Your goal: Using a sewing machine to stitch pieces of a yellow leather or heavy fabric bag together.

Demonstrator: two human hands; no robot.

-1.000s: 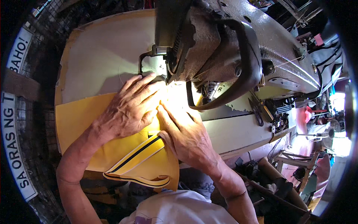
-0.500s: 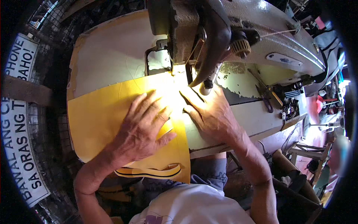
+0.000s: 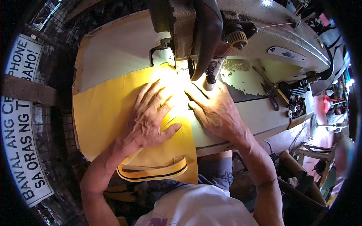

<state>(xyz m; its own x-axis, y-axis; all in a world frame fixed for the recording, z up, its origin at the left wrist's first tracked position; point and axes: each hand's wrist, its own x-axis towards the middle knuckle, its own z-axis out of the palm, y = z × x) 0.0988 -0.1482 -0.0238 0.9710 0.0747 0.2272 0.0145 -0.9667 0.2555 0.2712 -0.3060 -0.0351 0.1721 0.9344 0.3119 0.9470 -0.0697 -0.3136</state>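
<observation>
Both hands reached toward the needle area of a sewing machine (image 3: 275, 35), with a yellow sheet of material (image 3: 98, 116) spread beneath the left hand (image 3: 151, 116) and its right edge running just beside the right hand (image 3: 220, 113). The sheet covered the front left part of the pale worktable (image 3: 113, 45), its far corner passing into a bright glare near the needle and its near end extending past the table's front edge toward the person's lap. The left hand rested on it palm down, fingers loosely fanned and the thumb standing well apart, pointing to the right. The right hand had its forefinger stretched toward the glare and its thumb held apart below, both tips near the sheet's right edge; whether they touched it could not be told, and the other fingers were partly hidden behind a machine part. Nearer the body, a yellow band (image 3: 158, 174) with a black stripe curved over the near end of the sheet, just beside the left forearm. Well to the right of the hands, scissors (image 3: 272, 100) and a yellow-handled tool (image 3: 283, 96) lay on the table near small parts (image 3: 298, 107)
</observation>
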